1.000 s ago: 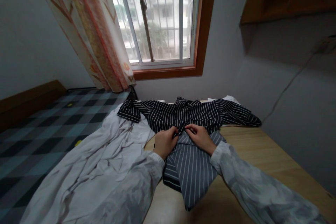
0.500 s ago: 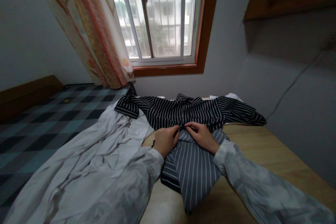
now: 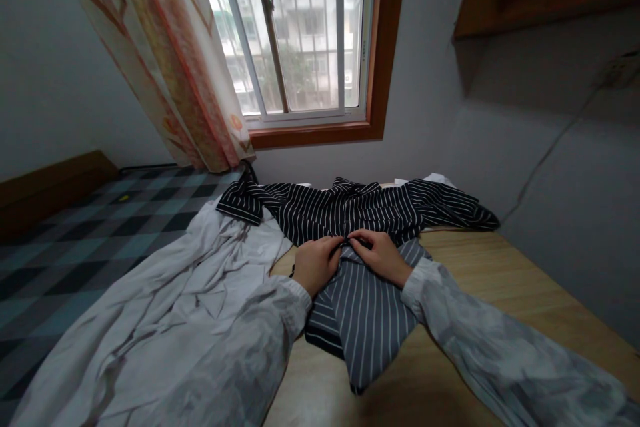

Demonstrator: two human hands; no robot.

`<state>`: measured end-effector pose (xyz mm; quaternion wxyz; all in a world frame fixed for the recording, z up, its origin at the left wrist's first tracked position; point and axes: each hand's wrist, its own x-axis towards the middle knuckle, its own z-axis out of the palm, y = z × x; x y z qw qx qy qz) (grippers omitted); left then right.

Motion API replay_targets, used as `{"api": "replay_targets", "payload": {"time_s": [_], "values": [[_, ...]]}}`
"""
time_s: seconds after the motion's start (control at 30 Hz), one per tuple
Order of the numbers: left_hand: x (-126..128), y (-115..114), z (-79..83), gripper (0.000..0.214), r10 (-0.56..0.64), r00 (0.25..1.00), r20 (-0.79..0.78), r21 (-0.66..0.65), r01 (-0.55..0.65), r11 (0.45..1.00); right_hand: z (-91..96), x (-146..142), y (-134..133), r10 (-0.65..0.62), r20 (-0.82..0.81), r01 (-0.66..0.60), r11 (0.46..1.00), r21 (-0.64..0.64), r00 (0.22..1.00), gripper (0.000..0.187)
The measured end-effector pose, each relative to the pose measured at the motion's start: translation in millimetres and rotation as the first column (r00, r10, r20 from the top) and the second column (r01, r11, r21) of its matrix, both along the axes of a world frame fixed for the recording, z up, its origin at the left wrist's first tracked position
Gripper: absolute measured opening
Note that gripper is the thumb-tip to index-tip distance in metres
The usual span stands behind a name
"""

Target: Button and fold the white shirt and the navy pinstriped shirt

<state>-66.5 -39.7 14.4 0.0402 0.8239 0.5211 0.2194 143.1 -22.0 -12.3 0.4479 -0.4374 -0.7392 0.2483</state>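
Note:
A black shirt with white stripes [image 3: 345, 208] lies spread out, collar toward the window and sleeves out to both sides. Its lower part hangs toward me with the greyer inner side showing. My left hand [image 3: 317, 263] pinches the front edge of the shirt near its middle. Close beside it, my right hand [image 3: 383, 256] grips the same edge between thumb and fingers. The fingertips of both hands nearly meet there, and what exactly lies between them is too small to make out beyond dark cloth.
A crumpled white garment [image 3: 200, 293] covers the left side of the wooden table [image 3: 480, 280]. Left of it is a bed with a checked sheet [image 3: 65, 247]. A curtain [image 3: 185, 80] hangs by the window [image 3: 305, 33]; a wooden shelf [image 3: 545, 7] juts out at upper right.
The view has shifted slightly, so the scene sits a little further left. Both hands keep the same grip at the shirt's front, with hardly any movement.

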Motion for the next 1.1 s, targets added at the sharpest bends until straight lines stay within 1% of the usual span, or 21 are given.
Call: {"api": "replay_targets", "payload": {"time_s": [0.13,0.27,0.37,0.6,0.73,0.8,0.9,1.0,1.1], "values": [[0,2,0.0,0.027,0.017,1.000,0.014,-0.028,-0.016,0.999,1.2,-1,-1,0.023,0.068,-0.022,1.000,-0.018,0.997,0.022],[-1,3,0.6,0.024,0.026,0.999,0.047,-0.036,-0.024,0.999,-1.5,-1,1,0.028,0.079,-0.024,0.998,-0.050,0.996,0.023],[-1,3,0.8,0.024,0.025,0.997,0.066,-0.017,-0.024,1.000,-4.3,0,3,0.039,0.018,-0.038,0.997,-0.074,0.999,0.023],[-1,2,1.5,0.024,0.009,0.998,0.067,-0.010,-0.008,1.000,-3.8,1,5,0.127,-0.139,-0.144,0.982,-0.124,0.982,0.020],[-2,3,2.2,0.024,0.019,0.997,0.080,-0.043,-0.016,0.999,-1.8,1,4,0.185,-0.164,-0.205,0.972,-0.117,0.969,0.021],[-2,5,0.8,0.025,-0.007,0.992,0.129,-0.076,0.017,0.997,-0.8,1,3,0.193,-0.146,-0.209,0.972,-0.109,0.970,0.021],[-3,9,-2.0,0.028,-0.067,0.955,0.289,-0.147,0.113,0.983,1.0,1,1,0.167,-0.087,-0.174,0.981,-0.080,0.982,0.021],[-2,11,-2.3,0.030,-0.086,0.868,0.490,-0.225,0.221,0.949,2.7,0,-1,0.099,-0.015,-0.099,0.994,-0.034,0.995,0.022],[-1,12,-1.3,0.033,-0.048,0.786,0.617,-0.287,0.281,0.916,3.9,0,-3,0.050,0.011,-0.050,0.999,0.007,0.999,0.022]]}}
